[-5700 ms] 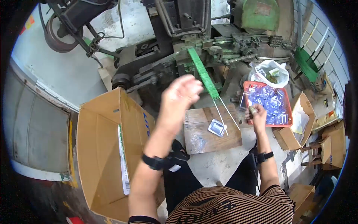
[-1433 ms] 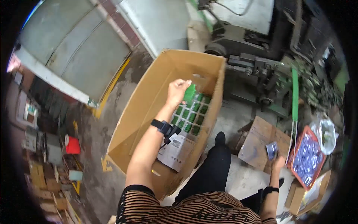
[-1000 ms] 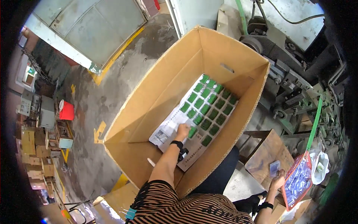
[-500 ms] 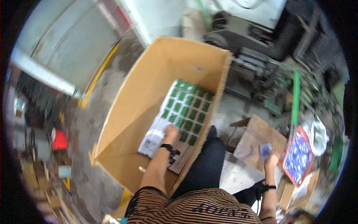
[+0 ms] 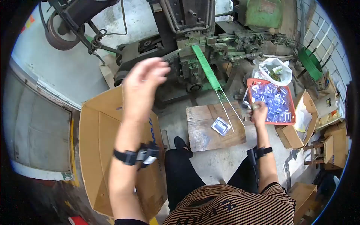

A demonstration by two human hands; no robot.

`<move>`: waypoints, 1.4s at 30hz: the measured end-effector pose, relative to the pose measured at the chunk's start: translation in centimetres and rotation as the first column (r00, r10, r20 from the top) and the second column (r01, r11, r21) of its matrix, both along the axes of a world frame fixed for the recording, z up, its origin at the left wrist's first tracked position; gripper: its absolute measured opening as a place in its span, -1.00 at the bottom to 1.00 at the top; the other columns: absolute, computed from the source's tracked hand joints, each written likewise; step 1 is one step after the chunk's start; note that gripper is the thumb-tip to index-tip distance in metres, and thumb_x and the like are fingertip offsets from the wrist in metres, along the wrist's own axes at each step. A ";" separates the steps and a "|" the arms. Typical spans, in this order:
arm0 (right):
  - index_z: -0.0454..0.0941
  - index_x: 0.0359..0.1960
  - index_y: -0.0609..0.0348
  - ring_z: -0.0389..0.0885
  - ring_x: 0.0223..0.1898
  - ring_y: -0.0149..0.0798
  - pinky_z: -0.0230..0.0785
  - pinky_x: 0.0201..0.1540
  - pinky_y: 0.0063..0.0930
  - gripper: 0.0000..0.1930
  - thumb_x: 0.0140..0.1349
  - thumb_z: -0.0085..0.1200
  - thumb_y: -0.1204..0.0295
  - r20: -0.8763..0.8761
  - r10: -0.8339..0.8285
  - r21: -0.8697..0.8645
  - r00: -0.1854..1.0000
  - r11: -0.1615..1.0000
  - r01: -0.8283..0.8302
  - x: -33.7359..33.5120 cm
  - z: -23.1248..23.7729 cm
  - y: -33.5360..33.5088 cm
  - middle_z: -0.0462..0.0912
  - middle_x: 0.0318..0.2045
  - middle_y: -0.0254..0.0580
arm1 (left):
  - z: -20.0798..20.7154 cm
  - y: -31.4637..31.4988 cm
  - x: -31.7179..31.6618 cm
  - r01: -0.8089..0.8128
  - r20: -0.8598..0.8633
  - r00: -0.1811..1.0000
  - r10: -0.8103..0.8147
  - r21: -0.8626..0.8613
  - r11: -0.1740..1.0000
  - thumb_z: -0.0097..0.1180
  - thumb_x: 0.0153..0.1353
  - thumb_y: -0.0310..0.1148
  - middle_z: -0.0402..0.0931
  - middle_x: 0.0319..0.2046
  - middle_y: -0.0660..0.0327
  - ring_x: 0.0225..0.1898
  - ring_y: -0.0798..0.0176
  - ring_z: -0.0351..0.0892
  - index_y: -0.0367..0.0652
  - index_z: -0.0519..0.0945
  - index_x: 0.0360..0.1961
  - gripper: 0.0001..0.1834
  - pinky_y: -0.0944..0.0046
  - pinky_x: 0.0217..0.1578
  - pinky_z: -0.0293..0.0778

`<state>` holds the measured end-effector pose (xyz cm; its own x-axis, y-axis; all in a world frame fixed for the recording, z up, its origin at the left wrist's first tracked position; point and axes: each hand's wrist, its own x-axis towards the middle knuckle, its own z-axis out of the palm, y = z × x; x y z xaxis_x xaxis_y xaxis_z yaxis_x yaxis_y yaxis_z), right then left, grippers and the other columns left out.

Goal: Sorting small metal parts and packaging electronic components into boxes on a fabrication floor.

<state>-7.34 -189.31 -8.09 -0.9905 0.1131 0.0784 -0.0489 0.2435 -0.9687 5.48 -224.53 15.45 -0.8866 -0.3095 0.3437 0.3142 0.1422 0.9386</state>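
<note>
My left hand (image 5: 141,84) is raised above the cardboard box (image 5: 99,150), its fingers loosely spread and slightly blurred; a thin pale line shows across them, too small to name. My right hand (image 5: 259,113) is closed on a small shiny metal piece (image 5: 247,106) whose kind I cannot make out, beside the red basket (image 5: 293,112). A clear bluish plastic case (image 5: 221,126) lies on the wooden board (image 5: 198,123) between my hands. Two thin metal rails (image 5: 227,111) reach over that board, and a row of green pieces (image 5: 207,67) lines their upper part, next to the machine.
Bluish clear plastic cases (image 5: 275,98) fill the basket. Behind it sits a white plastic bag (image 5: 285,75); an open carton (image 5: 303,127) stands to its right. The dark, greasy machine (image 5: 191,69) takes up the far side, with a green dustpan (image 5: 310,63) at far right.
My view has swung right. My left hand has come up out of the box, off the rows of green pieces. The plastic case near my right hand now lies on the board.
</note>
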 end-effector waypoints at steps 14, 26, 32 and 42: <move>0.32 0.05 0.05 0.55 -0.31 -0.08 0.42 -0.23 -0.30 -0.53 0.04 -0.06 0.63 -0.054 0.746 0.424 0.664 0.619 -0.661 -3.8 10.3 -7.7 0.50 -0.28 0.01 | -20.2 15.1 0.2 -0.192 0.393 0.897 -0.204 0.761 0.620 -0.35 0.31 0.02 0.49 -0.32 0.13 -0.31 0.26 0.50 -0.18 0.34 0.00 -0.50 0.24 -0.37 0.49; 0.54 -0.34 0.17 0.50 -0.20 0.08 0.36 -0.18 -0.23 -0.75 -0.11 -0.05 0.64 0.101 0.812 0.712 0.575 0.345 -0.611 -4.7 8.3 -8.9 0.50 -0.23 0.01 | -23.1 21.2 0.3 -0.068 0.287 0.801 -0.525 0.915 0.398 -0.47 0.30 0.14 0.43 -0.11 0.05 -0.14 0.14 0.48 -0.10 0.24 0.07 -0.42 0.18 -0.24 0.44; 0.55 -0.30 0.34 0.60 -0.37 -0.27 0.43 -0.31 -0.44 -0.82 0.03 0.05 0.58 0.089 0.772 0.280 0.630 0.587 -0.759 -0.7 6.3 -5.4 0.61 -0.43 -0.05 | -22.9 21.1 -1.0 -0.093 0.267 0.873 -0.409 0.913 0.398 -0.50 0.31 0.14 0.44 -0.12 0.05 -0.16 0.12 0.50 -0.09 0.25 0.03 -0.43 0.19 -0.29 0.46; 0.58 -0.36 0.21 0.60 -0.39 -0.12 0.45 -0.34 -0.36 -0.84 -0.03 0.05 0.61 -0.073 0.693 0.666 0.718 0.570 -0.482 4.2 7.0 -4.5 0.58 -0.47 -0.11 | -22.3 19.6 -2.5 -0.221 0.463 0.745 -0.480 0.851 0.477 -0.42 0.31 0.10 0.50 -0.19 0.08 -0.22 0.16 0.56 -0.08 0.34 -0.04 -0.49 0.16 -0.41 0.55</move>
<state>-3.14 -193.82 -1.13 -0.7258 -0.6564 0.2057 -0.6394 0.5335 -0.5537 3.00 -204.92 -6.81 -0.8087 0.0244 -0.5878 -0.3874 -0.7740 0.5008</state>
